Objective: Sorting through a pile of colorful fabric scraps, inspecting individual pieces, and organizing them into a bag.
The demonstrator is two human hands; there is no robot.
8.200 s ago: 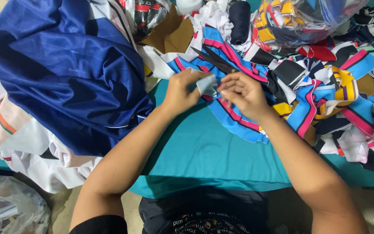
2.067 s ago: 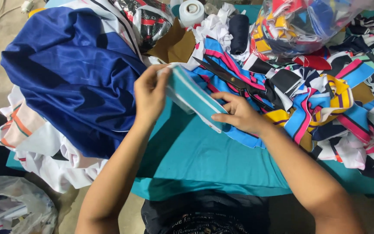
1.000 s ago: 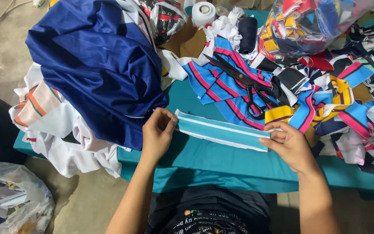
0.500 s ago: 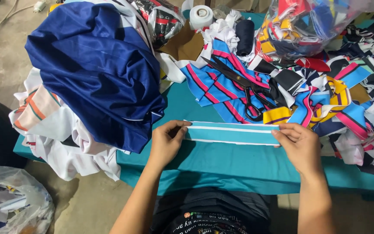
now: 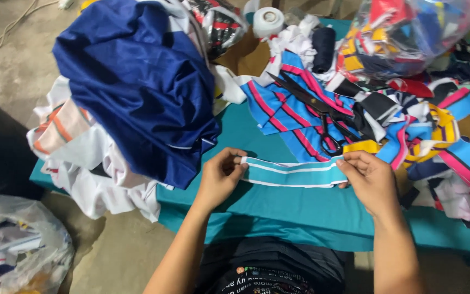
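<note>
**A teal strip stretched between my two hands over a crowded cutting table**

A teal cloth-covered table (image 5: 300, 209) fills the view, with bare concrete floor to the left and a clear plastic bag of scraps (image 5: 14, 250) on the ground beside it. I look down at my own hands. My left hand (image 5: 218, 177) pinches one end of a teal ribbed strip with white stripes (image 5: 292, 173), and my right hand (image 5: 368, 177) pinches the other end, thumbs on top, fingers closed on the fabric. The strip runs level between them, just above the table, pulled flat.

It looks light, soft and stretchy, likely to droop if one end is let go, so the two short ends seem the best places to hold it.

To my left sits a big heap of dark blue fabric (image 5: 137, 92) on top of white pieces. Beyond the strip lie black scissors (image 5: 316, 106) on blue and pink striped cloth (image 5: 278, 109). To the right, a jumble of colourful offcuts (image 5: 441, 141). At the far edge stand a white roll of tape (image 5: 268, 20) and a clear bag of bright pieces (image 5: 403, 32).
</note>
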